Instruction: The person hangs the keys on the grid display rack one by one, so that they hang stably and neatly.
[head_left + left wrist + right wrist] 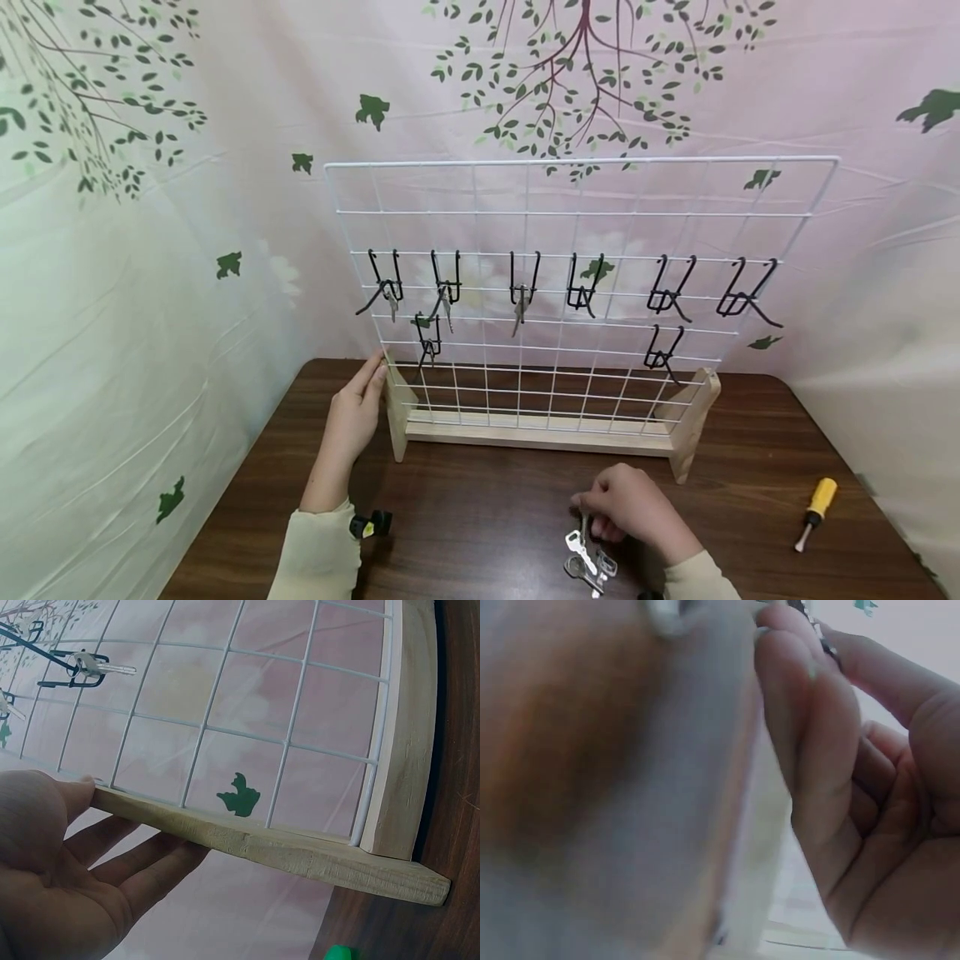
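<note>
A white wire grid rack (555, 345) stands in a wooden base (536, 434) on the table. My left hand (356, 412) holds the left wooden upright (262, 844), thumb on one side and fingers on the other. Several keys (521, 308) hang from black hooks on the left and middle of the grid. Low in front of the rack, my right hand (630, 508) pinches a key (584, 527) between thumb and fingers. Just below it lie several loose keys (579, 546). The right wrist view is blurred; the fingertips (784, 656) meet near its top edge.
Black hooks (666, 298) without keys hang on the grid's right part. A yellow-handled screwdriver (817, 508) lies on the brown table (465, 517) at the right. Leaf-printed cloth (255, 125) hangs behind and around the table.
</note>
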A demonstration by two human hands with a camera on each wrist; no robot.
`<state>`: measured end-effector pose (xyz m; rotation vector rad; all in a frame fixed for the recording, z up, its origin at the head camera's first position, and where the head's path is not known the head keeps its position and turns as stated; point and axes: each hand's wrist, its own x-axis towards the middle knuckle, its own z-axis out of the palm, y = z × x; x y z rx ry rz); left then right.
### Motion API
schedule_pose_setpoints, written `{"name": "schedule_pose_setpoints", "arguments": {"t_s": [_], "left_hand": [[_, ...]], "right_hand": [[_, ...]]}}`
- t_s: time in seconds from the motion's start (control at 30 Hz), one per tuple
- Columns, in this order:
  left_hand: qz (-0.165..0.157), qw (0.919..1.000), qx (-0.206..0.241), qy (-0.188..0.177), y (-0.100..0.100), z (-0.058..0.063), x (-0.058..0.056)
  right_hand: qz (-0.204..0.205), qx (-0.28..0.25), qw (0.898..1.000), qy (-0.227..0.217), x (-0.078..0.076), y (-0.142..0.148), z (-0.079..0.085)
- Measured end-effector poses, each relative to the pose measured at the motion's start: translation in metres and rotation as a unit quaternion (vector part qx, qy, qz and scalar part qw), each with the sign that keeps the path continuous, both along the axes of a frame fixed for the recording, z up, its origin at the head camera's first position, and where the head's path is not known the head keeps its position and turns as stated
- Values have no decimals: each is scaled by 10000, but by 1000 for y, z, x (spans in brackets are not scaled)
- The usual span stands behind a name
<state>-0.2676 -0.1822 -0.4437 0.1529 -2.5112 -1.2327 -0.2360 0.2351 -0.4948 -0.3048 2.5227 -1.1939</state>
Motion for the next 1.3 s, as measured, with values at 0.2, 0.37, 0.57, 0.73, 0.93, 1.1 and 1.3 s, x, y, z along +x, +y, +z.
{"name": "schedule_pose_setpoints", "arguments": {"t_s": [0.2,0.37,0.57,0.73,0.93,1.1,1.3], "left_hand": [[-17,10000,51,9,0,1,1],[-2,10000,58,-54,1,2,1],[8,9999,81,-61,3,3,2],[26,10000,65,-50,4,3,1],[60,10000,46,-12,5,1,0],[76,9999,40,83,5,1,-3],[137,9999,40,14,7,0,-5]], "right_hand": [[-366,-379,9979,380,-2,-7,46],[-594,-593,9854,1480,6,-15,96],[-602,-795,9383,3310,12,-21,142],[-496,-1429,9169,3693,8,-25,170],[-793,-1640,9111,3699,-4,-30,189],[-859,-1797,9054,3750,-17,-32,193],[-814,-1868,9049,3736,-30,-32,189]]}}
